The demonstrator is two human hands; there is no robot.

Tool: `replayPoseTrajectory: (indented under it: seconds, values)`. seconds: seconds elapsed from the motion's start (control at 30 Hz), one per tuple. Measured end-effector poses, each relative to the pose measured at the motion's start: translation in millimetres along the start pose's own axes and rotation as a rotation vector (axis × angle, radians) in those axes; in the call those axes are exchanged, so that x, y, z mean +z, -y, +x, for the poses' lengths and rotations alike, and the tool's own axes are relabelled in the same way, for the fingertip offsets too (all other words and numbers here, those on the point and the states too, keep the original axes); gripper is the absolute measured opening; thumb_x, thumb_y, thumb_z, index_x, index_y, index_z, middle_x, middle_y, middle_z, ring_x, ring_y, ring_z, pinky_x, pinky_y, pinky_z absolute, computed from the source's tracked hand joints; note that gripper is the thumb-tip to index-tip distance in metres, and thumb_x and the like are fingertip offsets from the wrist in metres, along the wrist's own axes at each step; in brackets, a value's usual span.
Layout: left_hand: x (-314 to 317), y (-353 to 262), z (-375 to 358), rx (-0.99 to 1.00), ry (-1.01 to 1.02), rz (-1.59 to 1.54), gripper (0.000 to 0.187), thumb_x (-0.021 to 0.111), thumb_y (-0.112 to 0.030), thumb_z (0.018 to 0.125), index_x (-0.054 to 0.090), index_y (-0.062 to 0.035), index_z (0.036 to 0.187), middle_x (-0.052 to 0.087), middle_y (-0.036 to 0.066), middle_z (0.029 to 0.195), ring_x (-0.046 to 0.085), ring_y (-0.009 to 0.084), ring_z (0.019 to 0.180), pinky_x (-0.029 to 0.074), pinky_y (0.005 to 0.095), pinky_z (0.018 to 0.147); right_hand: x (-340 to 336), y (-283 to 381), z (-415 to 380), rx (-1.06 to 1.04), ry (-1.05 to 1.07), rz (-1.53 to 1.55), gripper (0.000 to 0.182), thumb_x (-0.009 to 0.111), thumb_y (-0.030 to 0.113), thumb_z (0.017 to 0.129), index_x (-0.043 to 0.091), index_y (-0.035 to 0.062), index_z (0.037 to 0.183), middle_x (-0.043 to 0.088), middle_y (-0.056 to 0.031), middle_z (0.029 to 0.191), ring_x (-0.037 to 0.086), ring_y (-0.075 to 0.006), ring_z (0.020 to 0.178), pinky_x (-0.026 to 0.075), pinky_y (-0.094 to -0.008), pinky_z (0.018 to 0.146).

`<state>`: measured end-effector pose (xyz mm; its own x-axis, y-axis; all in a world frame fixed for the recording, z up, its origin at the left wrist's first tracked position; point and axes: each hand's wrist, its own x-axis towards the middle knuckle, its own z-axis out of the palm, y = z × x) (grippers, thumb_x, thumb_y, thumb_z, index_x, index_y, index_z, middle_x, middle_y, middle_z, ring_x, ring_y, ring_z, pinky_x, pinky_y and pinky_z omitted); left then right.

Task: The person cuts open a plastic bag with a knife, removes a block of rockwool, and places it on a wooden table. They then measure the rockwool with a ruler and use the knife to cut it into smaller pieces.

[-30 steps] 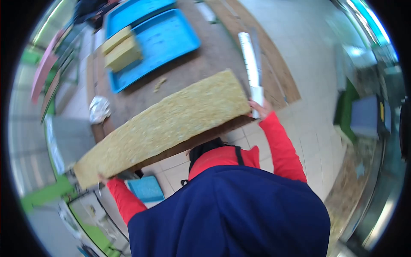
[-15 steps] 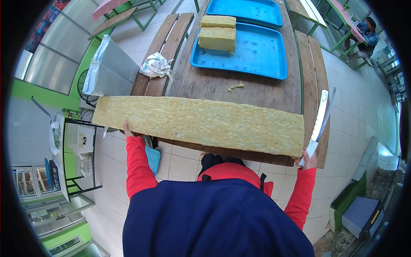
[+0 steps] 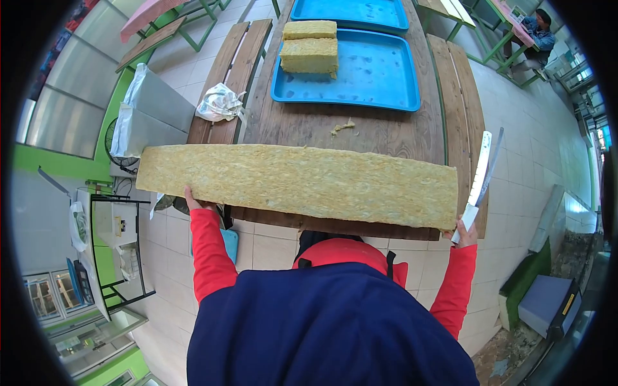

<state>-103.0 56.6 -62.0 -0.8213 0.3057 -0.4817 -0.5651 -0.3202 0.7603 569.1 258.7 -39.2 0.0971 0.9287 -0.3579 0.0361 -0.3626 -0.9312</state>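
A long, yellowish slab of mineral wool (image 3: 296,183) lies across the near end of the wooden table, its left end reaching past the table edge. My left hand (image 3: 191,199) grips its near edge toward the left, with the fingers underneath hidden. At the slab's near right corner, my right hand (image 3: 466,233) is closed around the white handle of a long knife (image 3: 475,186), blade pointing away from me. Beside the blade runs a thin, darker strip, perhaps a second blade. Part of my right hand also seems to touch the slab's corner.
Beyond the slab, a blue tray (image 3: 380,71) holds cut mineral wool blocks (image 3: 309,56); another blue tray (image 3: 351,11) stands behind. Loose fibre scraps (image 3: 342,127) lie on the table (image 3: 277,122). A crumpled white bag (image 3: 221,103) sits on the left bench. A person (image 3: 537,38) sits at the far right.
The view has shifted slightly, so the trays, table and benches appear a little further left and higher. Both hands keep their places on the slab and knife.
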Motion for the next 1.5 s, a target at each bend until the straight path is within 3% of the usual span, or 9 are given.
replayPoseTrajectory:
  seconds: [0.07,0.1,0.33,0.43,0.47,0.53,1.17,1.4,1.5]
  values:
    - [3,-2,-1,0.0,0.001,0.006,0.067,0.055,-0.053,0.077,0.04,-0.0134,0.128,0.049,0.009,0.123,0.049,0.0304,0.11,0.041,0.0487,0.089,6,0,-2,-0.01,-0.001,-0.003,0.03,0.053,0.016,0.086,0.043,0.0042,0.111,0.055,-0.009,0.094,0.06,-0.0199,0.076,0.055,-0.0304,0.05]
    - [5,-4,-2,-0.013,-0.016,0.014,0.067,0.054,-0.053,0.077,0.04,-0.0133,0.128,0.049,0.009,0.123,0.049,0.0303,0.11,0.041,0.0485,0.089,6,4,-4,0.022,0.058,-0.025,0.026,0.057,0.021,0.085,0.048,0.0106,0.108,0.053,-0.0023,0.093,0.056,-0.0145,0.081,0.054,-0.0339,0.06]
    - [-17,-1,23,-0.021,0.015,0.018,0.066,0.053,-0.054,0.076,0.041,-0.0131,0.127,0.049,0.009,0.123,0.049,0.0303,0.11,0.041,0.0494,0.089,19,9,-9,-0.009,0.015,0.023,0.027,0.058,0.021,0.085,0.049,0.0082,0.107,0.055,-0.0036,0.09,0.057,-0.0146,0.079,0.054,-0.032,0.057]
    - [-13,-6,17,-0.018,0.006,0.086,0.066,0.052,-0.054,0.076,0.042,-0.0132,0.127,0.05,0.009,0.123,0.05,0.0303,0.109,0.042,0.0497,0.087,15,3,-3,0.011,0.034,0.013,0.04,0.059,0.027,0.083,0.045,0.0066,0.114,0.053,-0.0064,0.101,0.057,-0.0202,0.09,0.055,-0.0356,0.063]
    - [-14,-6,19,-0.023,0.004,0.09,0.066,0.052,-0.054,0.076,0.042,-0.0132,0.127,0.05,0.009,0.123,0.05,0.0304,0.109,0.042,0.0497,0.086,21,6,-3,-0.03,0.01,0.022,0.032,0.06,0.022,0.083,0.05,0.0072,0.11,0.054,-0.0038,0.091,0.057,-0.0147,0.078,0.055,-0.0314,0.059]
    - [-19,-6,27,0.003,-0.012,0.088,0.066,0.052,-0.055,0.076,0.043,-0.0133,0.126,0.05,0.009,0.123,0.05,0.0308,0.109,0.043,0.05,0.086,21,0,3,0.003,0.043,-0.051,0.035,0.059,0.023,0.083,0.047,0.0056,0.112,0.054,-0.0064,0.098,0.058,-0.0188,0.088,0.056,-0.0344,0.063]
    - [-18,-10,35,0.055,-0.131,0.192,0.065,0.043,-0.059,0.079,0.043,-0.0154,0.127,0.049,0.008,0.125,0.05,0.0301,0.109,0.044,0.0497,0.082,38,-1,9,0.085,0.094,0.075,0.027,0.055,0.019,0.087,0.047,0.0063,0.11,0.056,-0.0053,0.103,0.057,-0.0178,0.091,0.055,-0.0365,0.064]
    - [2,0,-8,0.022,-0.167,0.209,0.079,0.038,-0.072,0.074,0.039,-0.0162,0.13,0.045,0.011,0.128,0.046,0.0343,0.113,0.044,0.055,0.083,30,10,8,0.146,0.147,0.205,0.033,0.049,0.015,0.09,0.035,0.0054,0.119,0.054,-0.0164,0.112,0.056,-0.0239,0.1,0.053,-0.0404,0.072]
    - [-2,6,-11,-0.053,-0.11,0.117,0.089,0.05,-0.071,0.069,0.028,-0.0152,0.135,0.043,0.016,0.127,0.045,0.0356,0.112,0.043,0.0564,0.084,24,12,8,0.174,0.163,0.206,0.033,0.048,0.015,0.09,0.035,0.0046,0.118,0.054,-0.0186,0.112,0.057,-0.025,0.098,0.053,-0.0393,0.073]
